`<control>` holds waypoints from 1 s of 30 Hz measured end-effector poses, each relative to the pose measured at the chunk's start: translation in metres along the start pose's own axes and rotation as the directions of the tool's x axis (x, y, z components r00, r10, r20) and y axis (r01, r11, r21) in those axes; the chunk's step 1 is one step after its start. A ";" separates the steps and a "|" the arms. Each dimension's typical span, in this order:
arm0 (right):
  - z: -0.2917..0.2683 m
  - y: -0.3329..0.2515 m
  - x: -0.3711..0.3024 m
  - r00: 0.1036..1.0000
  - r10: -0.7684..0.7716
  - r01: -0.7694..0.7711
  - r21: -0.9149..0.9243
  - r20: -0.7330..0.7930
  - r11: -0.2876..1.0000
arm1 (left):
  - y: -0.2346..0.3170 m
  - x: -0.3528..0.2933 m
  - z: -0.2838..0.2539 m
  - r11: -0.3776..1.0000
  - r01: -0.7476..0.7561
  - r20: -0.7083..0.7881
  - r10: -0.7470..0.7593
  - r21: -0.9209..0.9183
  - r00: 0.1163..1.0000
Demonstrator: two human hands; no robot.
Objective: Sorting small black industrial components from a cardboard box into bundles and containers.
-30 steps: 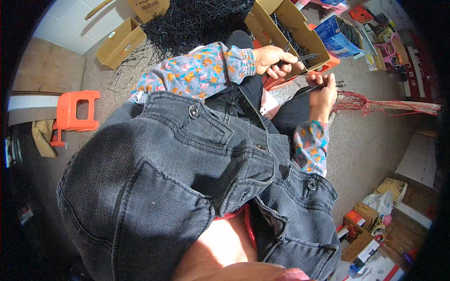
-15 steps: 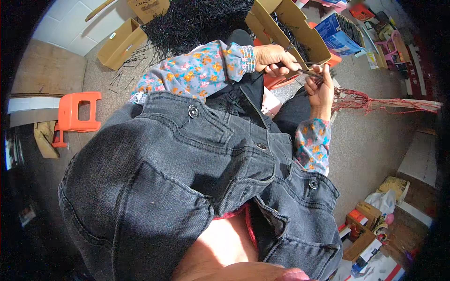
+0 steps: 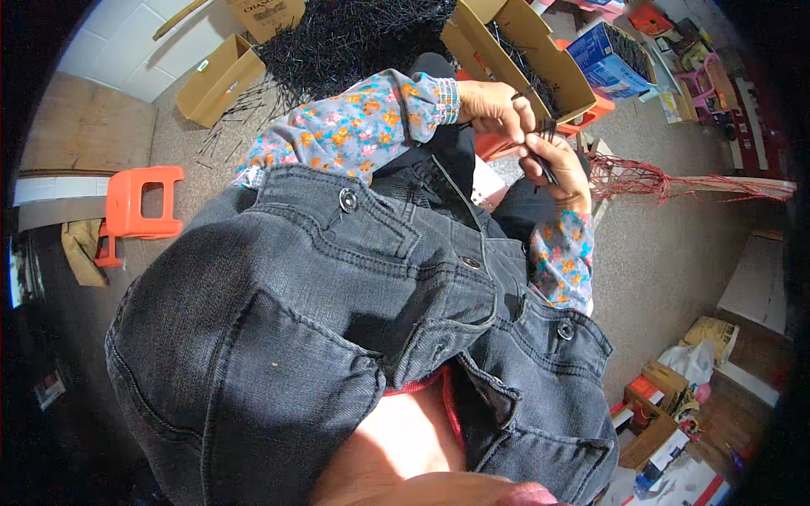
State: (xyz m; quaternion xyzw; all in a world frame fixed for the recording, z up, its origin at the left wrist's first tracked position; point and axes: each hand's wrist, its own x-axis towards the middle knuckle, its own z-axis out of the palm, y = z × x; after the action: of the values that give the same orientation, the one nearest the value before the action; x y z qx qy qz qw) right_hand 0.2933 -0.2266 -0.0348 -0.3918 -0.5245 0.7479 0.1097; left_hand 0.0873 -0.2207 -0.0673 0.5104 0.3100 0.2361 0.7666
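Both of my hands meet over my lap, near the open cardboard box. My right hand (image 3: 558, 166) is closed round a small bundle of thin black strips (image 3: 547, 173), whose ends stick out above and below the fingers. Beside it, my left hand (image 3: 494, 110) is closed in a pinch, its fingertips touching or nearly touching those of the right. A short dark piece (image 3: 518, 95) shows at the left fingers; whether it is one of the same strips I cannot tell. A large heap of thin black strips (image 3: 346, 42) lies beyond my left arm.
An open cardboard box (image 3: 481, 42) holds more black strips, beside a blue box (image 3: 601, 61) of them. Red strands (image 3: 633, 179) are tied along a wooden bar at right. An orange stool (image 3: 126, 202) and a low carton (image 3: 215, 80) stand left. Boxes and bags (image 3: 666, 396) lie lower right.
My right hand has moved slightly left and down, turning so the bundle stands steeper. The left fingers have drawn in to a pinch beside it; the long dark piece between the hands no longer shows.
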 end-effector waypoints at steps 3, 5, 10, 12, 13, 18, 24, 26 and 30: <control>-0.005 0.003 -0.005 0.998 -0.054 0.059 0.125 -0.046 0.990 | 0.007 -0.004 -0.003 0.977 -0.077 -0.010 0.076 -0.199 0.997; 0.002 0.004 -0.004 0.990 -0.130 0.136 0.163 -0.049 0.977 | 0.003 -0.004 -0.012 0.935 -0.093 0.056 0.119 -0.341 0.991; 0.016 -0.003 -0.002 0.963 -0.187 0.234 0.262 -0.192 0.936 | 0.005 0.000 -0.012 0.866 -0.140 0.025 0.173 -0.481 0.985; 0.016 -0.006 0.001 0.967 -0.183 0.226 0.263 -0.177 0.938 | 0.003 0.003 -0.014 0.749 -0.161 0.011 0.219 -0.643 0.976; 0.013 -0.006 0.001 0.970 -0.179 0.221 0.281 -0.167 0.934 | 0.002 0.005 -0.015 0.730 -0.203 -0.048 0.228 -0.653 0.972; 0.053 -0.008 0.012 0.879 -0.210 0.141 -0.187 -0.427 0.972 | 0.002 0.010 -0.013 0.649 -0.317 -0.233 0.215 -0.692 0.948; 0.058 0.012 0.033 0.847 -0.331 0.254 -0.229 -0.416 0.940 | -0.016 0.019 -0.024 0.570 -0.406 -0.355 0.205 -0.714 0.912; 0.048 0.014 0.029 0.890 -0.205 0.183 -0.094 -0.408 0.979 | -0.014 0.023 -0.021 0.499 -0.422 -0.368 0.208 -0.757 0.906; 0.044 0.019 0.034 0.899 -0.140 0.233 0.183 -0.415 0.955 | -0.017 0.017 -0.020 0.412 -0.402 -0.284 0.318 -0.818 0.904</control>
State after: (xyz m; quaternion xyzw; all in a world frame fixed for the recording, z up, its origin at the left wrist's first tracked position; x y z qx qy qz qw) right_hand 0.2444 -0.2463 -0.0612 -0.4680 -0.4372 0.6937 0.3295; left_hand 0.0855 -0.2023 -0.0930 0.1030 0.0650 0.5383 0.8339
